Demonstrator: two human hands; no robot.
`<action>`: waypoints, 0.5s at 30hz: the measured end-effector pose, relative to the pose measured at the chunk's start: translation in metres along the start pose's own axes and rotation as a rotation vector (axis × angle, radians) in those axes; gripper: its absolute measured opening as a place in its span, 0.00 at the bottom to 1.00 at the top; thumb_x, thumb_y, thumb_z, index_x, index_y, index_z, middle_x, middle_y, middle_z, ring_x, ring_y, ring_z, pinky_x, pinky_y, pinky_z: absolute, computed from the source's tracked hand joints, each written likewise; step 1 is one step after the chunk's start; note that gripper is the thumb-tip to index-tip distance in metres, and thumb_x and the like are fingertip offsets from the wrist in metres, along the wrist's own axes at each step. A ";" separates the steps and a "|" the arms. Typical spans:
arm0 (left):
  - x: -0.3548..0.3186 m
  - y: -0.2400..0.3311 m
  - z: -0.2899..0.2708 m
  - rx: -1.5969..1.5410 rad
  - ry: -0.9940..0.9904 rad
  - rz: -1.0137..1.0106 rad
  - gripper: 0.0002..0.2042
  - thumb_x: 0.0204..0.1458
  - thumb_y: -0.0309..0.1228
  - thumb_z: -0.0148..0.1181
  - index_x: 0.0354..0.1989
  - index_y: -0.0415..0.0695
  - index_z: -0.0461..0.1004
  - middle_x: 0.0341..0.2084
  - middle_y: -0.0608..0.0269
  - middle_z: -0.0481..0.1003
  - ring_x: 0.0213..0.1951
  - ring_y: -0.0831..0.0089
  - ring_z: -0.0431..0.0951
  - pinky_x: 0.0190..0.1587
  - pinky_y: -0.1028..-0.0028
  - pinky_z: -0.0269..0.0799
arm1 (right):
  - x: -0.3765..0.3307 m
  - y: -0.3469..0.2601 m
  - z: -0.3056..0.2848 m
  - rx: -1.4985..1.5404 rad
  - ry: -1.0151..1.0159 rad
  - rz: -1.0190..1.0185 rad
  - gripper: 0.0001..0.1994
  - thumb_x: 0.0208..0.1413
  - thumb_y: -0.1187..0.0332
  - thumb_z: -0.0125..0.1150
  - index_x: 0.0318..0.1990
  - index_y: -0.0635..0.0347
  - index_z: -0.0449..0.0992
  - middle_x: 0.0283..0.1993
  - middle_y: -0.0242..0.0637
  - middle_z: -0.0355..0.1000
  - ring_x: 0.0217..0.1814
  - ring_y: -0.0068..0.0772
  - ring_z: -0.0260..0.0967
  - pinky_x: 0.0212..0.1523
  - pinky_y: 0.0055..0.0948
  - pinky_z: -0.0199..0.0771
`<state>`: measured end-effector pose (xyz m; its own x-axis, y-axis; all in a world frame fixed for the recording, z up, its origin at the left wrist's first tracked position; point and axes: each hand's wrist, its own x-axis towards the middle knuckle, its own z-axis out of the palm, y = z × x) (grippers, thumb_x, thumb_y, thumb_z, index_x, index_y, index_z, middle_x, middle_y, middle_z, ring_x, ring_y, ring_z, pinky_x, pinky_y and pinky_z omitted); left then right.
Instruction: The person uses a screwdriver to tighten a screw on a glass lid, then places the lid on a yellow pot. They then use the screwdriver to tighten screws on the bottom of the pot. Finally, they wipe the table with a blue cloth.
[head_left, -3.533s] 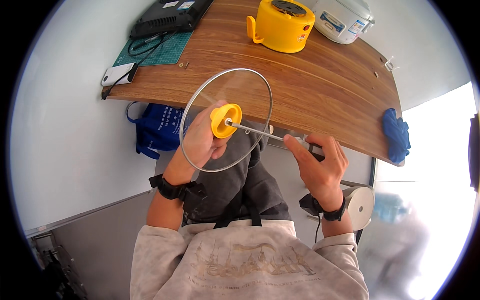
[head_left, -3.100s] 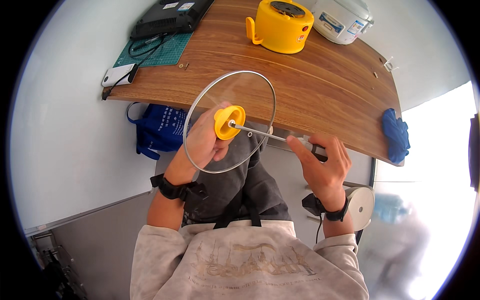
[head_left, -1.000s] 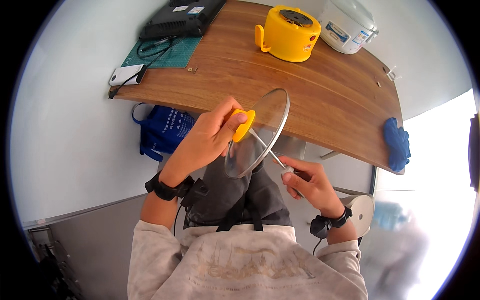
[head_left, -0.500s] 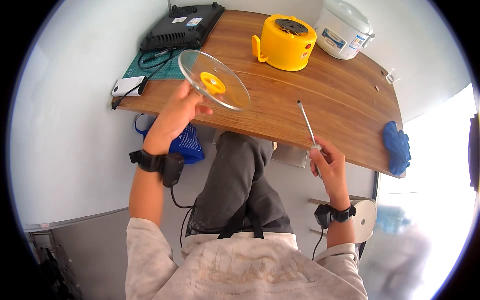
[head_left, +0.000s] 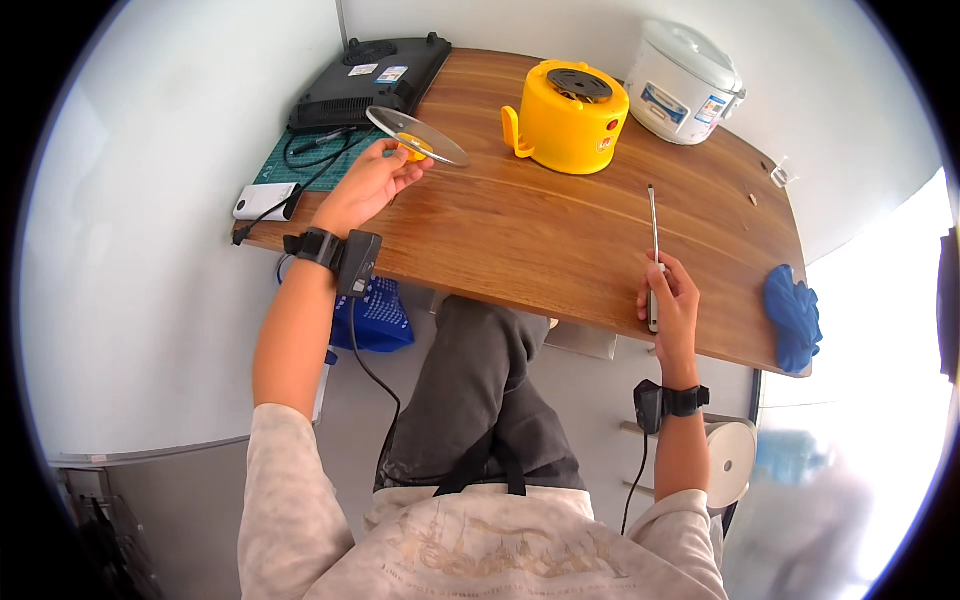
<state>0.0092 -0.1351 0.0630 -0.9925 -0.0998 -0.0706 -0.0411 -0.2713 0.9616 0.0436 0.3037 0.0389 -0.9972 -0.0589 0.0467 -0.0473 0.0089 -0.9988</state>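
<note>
My left hand (head_left: 375, 182) grips the yellow knob of a round glass lid (head_left: 436, 142), its fingers closed beneath it. The lid has a metal rim and hangs tilted above the left part of the table, beside the green cutting mat (head_left: 318, 160). My right hand (head_left: 670, 300) is wrapped round the handle of a screwdriver (head_left: 654, 220), which stands with its long metal shaft pointing away from me and its tip uppermost. Farther back on the table sits a yellow electric pot (head_left: 572, 122), with a dark round plate on top and a side handle.
Behind the mat lies a black appliance (head_left: 370, 80) with vents. A white power bank (head_left: 264, 202) with a cable is at the left edge. A white rice cooker (head_left: 686, 85) stands at the back right; a blue cloth (head_left: 792, 318) hangs over the right edge of the wooden table (head_left: 520, 240).
My left hand has moved farther over the table, and the lid has tipped so its disc looks narrower. My right hand has shifted slightly, turning the screwdriver more upright.
</note>
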 end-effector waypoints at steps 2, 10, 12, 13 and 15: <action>0.009 0.000 0.002 -0.022 0.025 -0.010 0.12 0.66 0.24 0.49 0.55 0.35 0.61 0.53 0.48 0.71 0.54 0.65 0.76 0.54 0.75 0.76 | -0.001 0.004 -0.002 -0.007 0.011 -0.030 0.16 0.65 0.65 0.58 0.55 0.64 0.74 0.27 0.26 0.67 0.23 0.14 0.64 0.20 0.17 0.63; 0.032 -0.008 0.009 -0.032 0.080 -0.028 0.14 0.66 0.24 0.49 0.58 0.36 0.60 0.55 0.49 0.70 0.54 0.63 0.77 0.58 0.73 0.76 | -0.003 0.007 -0.004 -0.084 -0.024 -0.021 0.16 0.66 0.62 0.57 0.56 0.62 0.74 0.28 0.26 0.67 0.23 0.14 0.63 0.21 0.17 0.62; 0.036 -0.017 0.001 -0.031 0.082 0.011 0.16 0.65 0.25 0.52 0.59 0.38 0.62 0.54 0.52 0.72 0.53 0.64 0.78 0.56 0.74 0.76 | -0.004 0.007 -0.003 -0.080 -0.028 -0.016 0.16 0.66 0.62 0.57 0.56 0.62 0.74 0.28 0.26 0.67 0.23 0.14 0.63 0.21 0.17 0.62; 0.038 -0.020 -0.004 -0.004 0.084 -0.010 0.16 0.65 0.26 0.54 0.59 0.38 0.63 0.52 0.54 0.73 0.52 0.66 0.78 0.55 0.75 0.77 | -0.003 0.007 -0.003 -0.076 -0.027 -0.020 0.16 0.66 0.62 0.57 0.56 0.62 0.74 0.27 0.26 0.67 0.23 0.14 0.63 0.21 0.17 0.62; 0.041 -0.024 -0.016 0.052 0.089 -0.051 0.16 0.63 0.28 0.57 0.58 0.40 0.66 0.50 0.58 0.75 0.49 0.68 0.79 0.52 0.76 0.78 | -0.002 0.007 -0.002 -0.070 -0.028 -0.022 0.16 0.67 0.61 0.57 0.56 0.62 0.74 0.27 0.26 0.66 0.23 0.14 0.63 0.21 0.17 0.61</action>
<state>-0.0289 -0.1475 0.0325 -0.9749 -0.1725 -0.1407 -0.0993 -0.2286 0.9684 0.0455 0.3057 0.0317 -0.9938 -0.0879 0.0678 -0.0746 0.0773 -0.9942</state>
